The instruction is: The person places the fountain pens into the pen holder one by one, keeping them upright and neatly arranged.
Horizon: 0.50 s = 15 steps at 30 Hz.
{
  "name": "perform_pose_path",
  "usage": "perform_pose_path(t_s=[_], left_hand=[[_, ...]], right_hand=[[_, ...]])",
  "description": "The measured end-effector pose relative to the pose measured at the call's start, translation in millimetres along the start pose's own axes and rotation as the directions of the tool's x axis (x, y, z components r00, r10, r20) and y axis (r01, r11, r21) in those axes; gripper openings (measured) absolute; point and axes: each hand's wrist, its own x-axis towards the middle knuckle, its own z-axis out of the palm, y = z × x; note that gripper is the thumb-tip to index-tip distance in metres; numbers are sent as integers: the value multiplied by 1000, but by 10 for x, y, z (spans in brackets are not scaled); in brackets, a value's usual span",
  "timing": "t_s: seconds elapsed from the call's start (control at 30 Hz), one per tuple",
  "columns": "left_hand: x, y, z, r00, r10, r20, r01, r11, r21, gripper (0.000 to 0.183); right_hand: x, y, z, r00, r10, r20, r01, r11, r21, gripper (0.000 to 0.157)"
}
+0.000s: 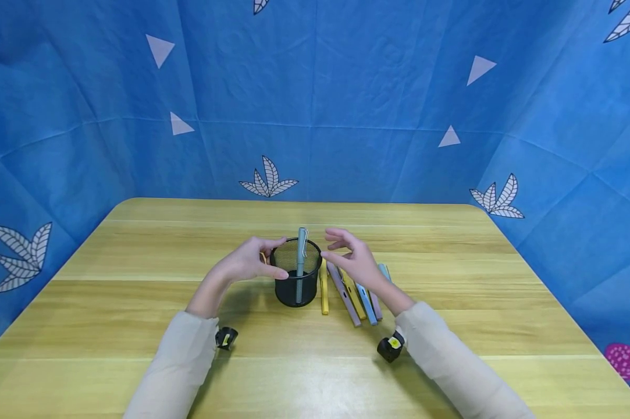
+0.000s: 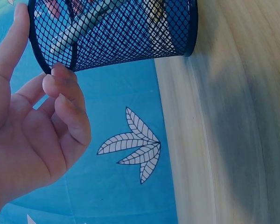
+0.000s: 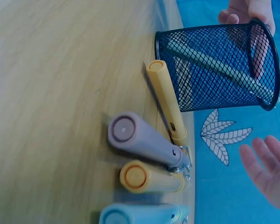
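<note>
A black mesh pen holder [image 1: 310,289] stands upright on the table, with one grey-green pen [image 1: 301,250] leaning inside it, clip end up. My left hand [image 1: 241,260] holds the holder by its rim from the left, thumb at the near side and fingers at the far side. Just right of the rim hovers my right hand [image 1: 355,259], fingers loosely spread and nothing in them. Under and beside it lie several pens: a yellow pen [image 3: 165,95] close to the holder, a purple pen [image 3: 147,140], another yellow pen [image 3: 154,178] and a blue pen [image 3: 144,214].
Partly hidden by the right forearm are another purple pen [image 1: 376,307] and a pale blue-green pen [image 1: 384,270]. The wooden table [image 1: 163,250] runs back to a blue patterned cloth [image 1: 356,87], which also hangs on both sides.
</note>
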Motion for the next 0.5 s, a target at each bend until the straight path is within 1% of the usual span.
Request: perform_pose_path(t_s=[0.1, 0.23, 0.5], left_hand=[[-1, -1, -2, 1000, -4, 1, 4, 1000, -3, 76], [-2, -4, -4, 1000, -8, 1, 8, 1000, -7, 76], [-3, -5, -5, 1000, -15, 1, 15, 1000, -4, 76]], right_hand=[[-26, 7, -29, 1000, -5, 0, 5, 1000, -17, 45], [-65, 24, -76, 1000, 9, -8, -10, 999, -37, 45], [-151, 89, -180, 1000, 14, -4, -14, 998, -53, 45]])
